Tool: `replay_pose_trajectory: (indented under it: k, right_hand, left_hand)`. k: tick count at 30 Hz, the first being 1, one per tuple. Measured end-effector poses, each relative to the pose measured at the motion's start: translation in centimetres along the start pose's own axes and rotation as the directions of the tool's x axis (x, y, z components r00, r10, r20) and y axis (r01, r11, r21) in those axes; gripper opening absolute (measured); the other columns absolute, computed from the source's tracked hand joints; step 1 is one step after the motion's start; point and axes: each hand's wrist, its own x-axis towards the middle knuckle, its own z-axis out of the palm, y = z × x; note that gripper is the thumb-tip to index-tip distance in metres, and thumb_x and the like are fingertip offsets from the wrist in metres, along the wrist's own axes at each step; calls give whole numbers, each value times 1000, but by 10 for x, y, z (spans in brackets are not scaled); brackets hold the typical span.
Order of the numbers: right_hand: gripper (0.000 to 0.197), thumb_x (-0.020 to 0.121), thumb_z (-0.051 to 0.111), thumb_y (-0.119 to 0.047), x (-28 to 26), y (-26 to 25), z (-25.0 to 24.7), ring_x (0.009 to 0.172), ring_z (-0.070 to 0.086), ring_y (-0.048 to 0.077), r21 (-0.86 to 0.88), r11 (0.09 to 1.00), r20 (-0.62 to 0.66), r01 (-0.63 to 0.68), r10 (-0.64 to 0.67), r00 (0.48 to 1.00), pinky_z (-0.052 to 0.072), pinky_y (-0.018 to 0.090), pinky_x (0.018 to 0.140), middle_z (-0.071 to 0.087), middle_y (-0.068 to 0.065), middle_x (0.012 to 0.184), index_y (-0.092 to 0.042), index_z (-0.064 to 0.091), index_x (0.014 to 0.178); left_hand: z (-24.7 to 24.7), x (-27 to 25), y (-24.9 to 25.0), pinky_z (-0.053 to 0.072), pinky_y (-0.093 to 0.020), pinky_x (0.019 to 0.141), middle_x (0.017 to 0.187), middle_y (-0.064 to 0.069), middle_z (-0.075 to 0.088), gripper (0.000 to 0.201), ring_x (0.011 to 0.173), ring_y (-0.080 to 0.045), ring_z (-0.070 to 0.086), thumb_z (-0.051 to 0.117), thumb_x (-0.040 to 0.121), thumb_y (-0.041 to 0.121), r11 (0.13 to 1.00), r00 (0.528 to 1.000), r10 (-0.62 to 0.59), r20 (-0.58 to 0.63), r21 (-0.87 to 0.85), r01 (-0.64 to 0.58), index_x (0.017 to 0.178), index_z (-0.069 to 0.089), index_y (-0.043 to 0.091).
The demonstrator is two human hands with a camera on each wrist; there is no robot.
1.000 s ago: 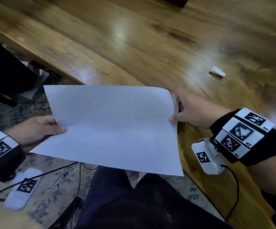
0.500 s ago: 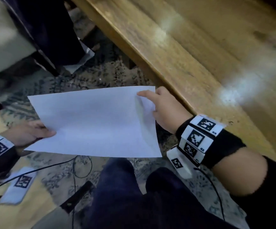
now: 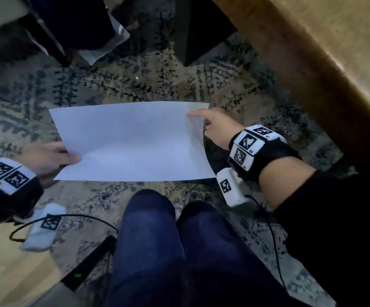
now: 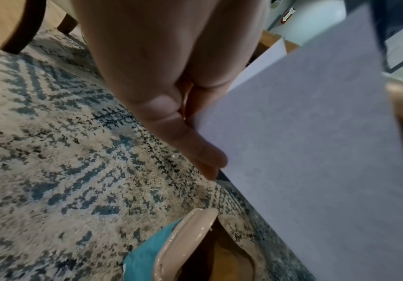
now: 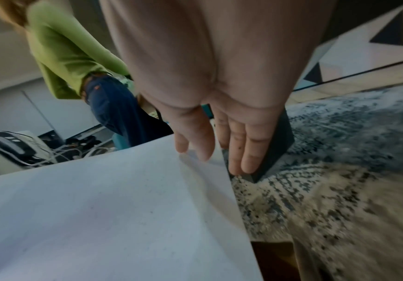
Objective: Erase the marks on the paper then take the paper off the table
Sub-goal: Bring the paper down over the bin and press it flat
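We hold the paper [image 3: 133, 140] clear of the bench [image 3: 325, 63], over the rug [image 3: 135, 85], left hand [image 3: 46, 159] pinching one edge and right hand [image 3: 215, 127] pinching the far corner, so a loosened pinch could drop it.

Paper [image 3: 133, 140] moved off table [image 3: 334, 63], now over rug [image 3: 135, 85].
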Motion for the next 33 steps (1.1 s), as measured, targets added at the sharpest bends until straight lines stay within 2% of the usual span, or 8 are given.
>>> replay_pose_trajectory:
  k: [6, 9, 11, 14, 18, 23, 27, 33]
  right_hand:
    - [58, 91, 35, 20, 36, 25, 23, 132, 42, 19, 226, 971, 55, -72, 62, 997, 30, 0, 81, 42, 7, 145, -9, 46, 140]
    - [68, 88, 32, 24, 53, 45, 32, 134, 39, 23, 170, 983, 16, -75, 73, 997, 34, 15, 100, 37, 5, 150, -17, 48, 139]
    - [67, 89, 33, 21, 62, 62, 38, 135, 38, 26, 111, 989, -21, -99, 102, 995, 38, 32, 107, 31, 6, 153, -23, 48, 138]
    - [53, 97, 40, 7, 71, 75, 49, 140, 30, 25, 43, 992, -27, -115, 116, 993, 30, 30, 111, 26, 7, 155, -18, 42, 143]
    - [60, 102, 39, -24, 81, 55, 84, 147, 3, 18, -123, 992, 135, 15, 2, 991, 7, 30, 116, 0, 4, 161, -13, 8, 153]
    - [73, 100, 31, -44, 66, 4, 148, 145, -15, 15, -173, 892, 454, 417, -303, 838, -4, 36, 118, -22, 3, 157, -13, -14, 149]
    - [69, 101, 27, -45, 57, -26, 183, 145, -14, 14, -42, 853, 517, 520, -427, 742, -6, 37, 118, -20, 2, 157, -15, -11, 151]
    - [62, 102, 22, -42, 46, -36, 186, 140, -22, 3, 96, 856, 396, 508, -501, 770, -11, 35, 117, -24, -8, 155, -21, -13, 149]
  left_hand:
    - [4, 47, -26, 52, -42, 90, 132, -24, 45, 37, 94, -29, 57, 36, 86, -14, 1000, 998, 21, -57, 13, -21, 119, 47, -2]
    - [12, 65, -38, 57, -36, 74, 121, -17, 52, 40, 87, -30, 55, 38, 85, -14, 1000, 989, -16, -148, -21, 13, 123, 44, -2]
    - [17, 73, -48, 46, -43, 85, 128, -20, 47, 39, 91, -33, 54, 37, 86, -14, 999, 984, -38, -173, -23, 34, 123, 44, -4]
    - [20, 82, -63, 46, -43, 88, 128, -20, 48, 37, 87, -33, 55, 41, 85, -13, 993, 966, -113, -231, -45, 106, 121, 46, -6]
    - [24, 79, -69, 52, -16, 40, 115, -17, 51, 33, 70, -26, 57, 42, 85, -13, 986, 948, -166, -271, -43, 160, 117, 48, -8]
    - [21, 73, -69, 52, -35, 76, 130, -23, 48, 39, 97, -33, 55, 37, 84, -17, 988, 964, -131, -233, -112, 107, 122, 43, -11]
    - [32, 58, -61, 53, -16, 46, 105, -15, 59, 34, 72, -24, 61, 40, 82, -16, 994, 954, -85, -286, -93, 60, 112, 54, -7]
    - [56, 35, -47, 58, -21, 54, 66, 1, 74, 34, 60, -10, 68, 38, 80, -17, 988, 978, -31, -204, -154, -1, 89, 64, 4]
